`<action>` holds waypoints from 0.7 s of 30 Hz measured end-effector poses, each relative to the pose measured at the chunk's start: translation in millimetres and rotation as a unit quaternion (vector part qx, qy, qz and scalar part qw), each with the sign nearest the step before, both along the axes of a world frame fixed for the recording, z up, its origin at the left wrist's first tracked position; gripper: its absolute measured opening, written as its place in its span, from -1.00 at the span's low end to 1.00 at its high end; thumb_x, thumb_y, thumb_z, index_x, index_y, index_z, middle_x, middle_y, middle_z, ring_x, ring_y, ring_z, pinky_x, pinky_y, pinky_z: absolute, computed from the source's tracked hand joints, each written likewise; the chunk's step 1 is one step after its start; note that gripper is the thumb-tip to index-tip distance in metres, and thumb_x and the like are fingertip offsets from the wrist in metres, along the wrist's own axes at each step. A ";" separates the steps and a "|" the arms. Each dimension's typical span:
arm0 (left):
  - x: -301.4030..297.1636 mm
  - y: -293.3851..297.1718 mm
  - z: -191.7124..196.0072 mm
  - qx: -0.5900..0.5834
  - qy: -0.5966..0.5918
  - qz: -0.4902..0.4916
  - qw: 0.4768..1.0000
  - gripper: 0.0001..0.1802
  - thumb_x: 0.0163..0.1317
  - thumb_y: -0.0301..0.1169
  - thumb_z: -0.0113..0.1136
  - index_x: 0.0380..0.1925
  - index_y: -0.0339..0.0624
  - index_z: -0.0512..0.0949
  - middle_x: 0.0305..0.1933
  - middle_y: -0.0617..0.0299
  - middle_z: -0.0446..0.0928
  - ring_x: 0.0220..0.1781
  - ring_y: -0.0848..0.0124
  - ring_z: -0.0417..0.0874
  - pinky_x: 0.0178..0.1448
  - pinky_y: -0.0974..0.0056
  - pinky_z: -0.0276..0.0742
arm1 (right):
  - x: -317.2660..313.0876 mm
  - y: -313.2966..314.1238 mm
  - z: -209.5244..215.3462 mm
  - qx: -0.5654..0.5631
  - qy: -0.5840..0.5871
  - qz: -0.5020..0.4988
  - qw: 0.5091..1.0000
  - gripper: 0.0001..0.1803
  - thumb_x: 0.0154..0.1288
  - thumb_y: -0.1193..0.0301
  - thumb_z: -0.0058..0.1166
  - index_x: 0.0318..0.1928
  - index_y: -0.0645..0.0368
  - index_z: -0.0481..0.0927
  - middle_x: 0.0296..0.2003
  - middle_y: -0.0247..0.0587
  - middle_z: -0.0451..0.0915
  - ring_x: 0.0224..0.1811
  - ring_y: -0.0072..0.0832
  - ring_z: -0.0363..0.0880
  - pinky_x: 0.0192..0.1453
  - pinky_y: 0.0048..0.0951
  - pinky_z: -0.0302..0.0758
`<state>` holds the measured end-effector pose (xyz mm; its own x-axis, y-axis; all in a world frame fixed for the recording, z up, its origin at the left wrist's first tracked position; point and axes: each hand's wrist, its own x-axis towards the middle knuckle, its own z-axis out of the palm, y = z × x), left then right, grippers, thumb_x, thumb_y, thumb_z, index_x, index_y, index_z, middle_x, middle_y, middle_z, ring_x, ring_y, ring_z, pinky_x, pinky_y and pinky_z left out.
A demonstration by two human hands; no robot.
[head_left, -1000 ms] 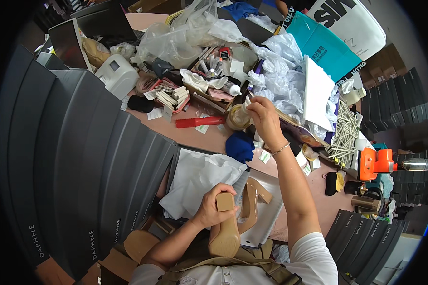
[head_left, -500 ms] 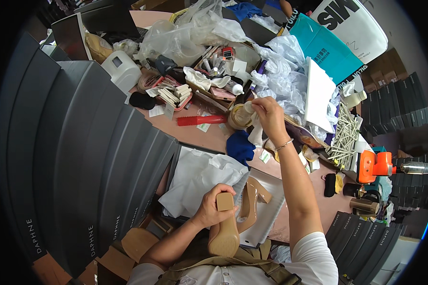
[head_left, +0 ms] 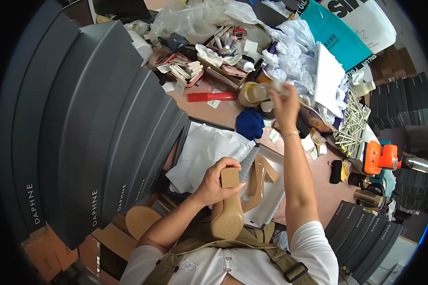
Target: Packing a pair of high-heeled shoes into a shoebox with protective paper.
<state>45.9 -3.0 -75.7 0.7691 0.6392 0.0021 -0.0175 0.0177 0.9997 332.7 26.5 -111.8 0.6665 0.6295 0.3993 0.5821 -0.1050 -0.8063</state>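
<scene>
- L hand (head_left: 217,183) clenched round heel end of a tan block-heeled shoe (head_left: 228,209), sole up, held close to body, near side of the open box of white tissue paper (head_left: 207,149)
- 2nd tan high-heeled shoe (head_left: 257,175) lies on its side just right of that box, on a white sheet
- R hand (head_left: 285,102) raised far side of box, fingers grasping a small whitish item, too blurred to ID, against a round tan tape roll (head_left: 252,93)
- blue cloth wad (head_left: 250,124) just beyond box, under R hand
- red flat plastic strip (head_left: 211,97) on brown tabletop, further beyond box
- orange power tool (head_left: 379,157) well right of box
</scene>
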 end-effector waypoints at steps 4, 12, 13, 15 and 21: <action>-4.9 -0.9 1.8 -0.014 0.006 -0.012 1.000 -0.57 -0.08 -0.49 0.41 -0.19 -0.18 0.43 -0.21 0.25 0.48 -0.18 0.49 0.51 -0.04 0.36 0.45 | 24.6 -51.5 -10.2 0.286 0.277 -0.129 0.908 -0.67 0.29 0.42 0.18 -0.08 0.29 0.34 -0.19 -0.16 0.49 -0.25 -0.54 0.52 -0.16 -0.53 0.52; -7.7 -6.7 12.3 -0.006 0.014 -0.030 0.999 -0.58 -0.09 -0.51 0.41 -0.21 -0.17 0.44 -0.22 0.27 0.47 -0.15 0.50 0.49 -0.01 0.37 0.43 | 1.3 -4.2 -7.8 0.013 -0.080 -0.036 0.996 -0.59 0.09 0.50 0.29 -0.06 0.25 0.42 -0.18 -0.01 0.52 -0.14 -0.16 0.54 -0.06 -0.30 0.48; -7.4 -1.2 14.2 0.004 0.013 -0.036 0.999 -0.58 -0.09 -0.51 0.41 -0.21 -0.17 0.44 -0.23 0.28 0.47 -0.16 0.50 0.49 -0.02 0.37 0.43 | 1.5 5.3 -22.3 0.005 -0.130 0.013 0.991 -0.59 0.08 0.50 0.28 -0.06 0.21 0.44 -0.18 0.00 0.51 -0.14 -0.09 0.53 -0.07 -0.28 0.49; -9.2 15.3 14.4 -0.008 0.015 -0.070 0.997 -0.60 -0.09 -0.51 0.40 -0.22 -0.15 0.45 -0.25 0.30 0.48 -0.17 0.51 0.49 -0.03 0.38 0.43 | -17.8 18.6 -20.1 -0.033 -0.151 0.057 0.986 -0.69 0.11 0.45 0.22 -0.10 0.14 0.53 -0.16 -0.01 0.50 -0.13 -0.04 0.52 -0.10 -0.23 0.50; -24.6 37.7 38.5 -0.134 0.046 -0.338 0.930 -0.60 -0.10 -0.49 0.41 -0.25 -0.14 0.45 -0.30 0.37 0.47 -0.23 0.57 0.47 -0.12 0.42 0.43 | 13.1 14.5 7.1 -0.121 -0.139 0.074 0.980 -0.83 0.16 0.41 0.13 -0.27 0.20 0.67 -0.38 0.04 0.60 -0.31 -0.06 0.59 -0.18 -0.23 0.51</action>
<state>21.2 34.7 -37.3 0.9847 -0.0230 -0.1726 0.1729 0.2430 0.9545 345.8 41.0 -104.7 0.4476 0.8096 0.3797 0.7990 -0.1715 -0.5764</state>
